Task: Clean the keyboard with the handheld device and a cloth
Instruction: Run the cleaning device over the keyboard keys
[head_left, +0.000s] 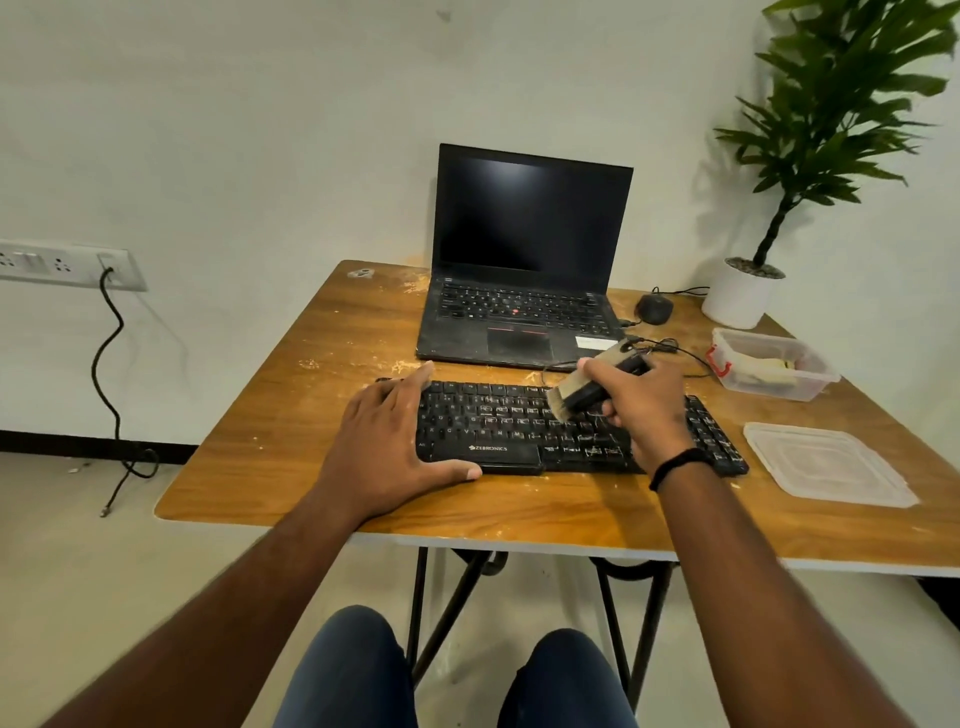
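Right hand (641, 402) grips the handheld device (587, 387), brush end down on the keys at the middle of the keyboard (519, 431). Left hand (395, 441) lies flat, fingers spread wide, pinning the keyboard's left end. The keyboard sits just in front of the laptop (524, 275), white specks still across its keys. Risk, as I read it: the thin cable (675, 349) behind the keyboard could snag the device. No cloth clearly visible.
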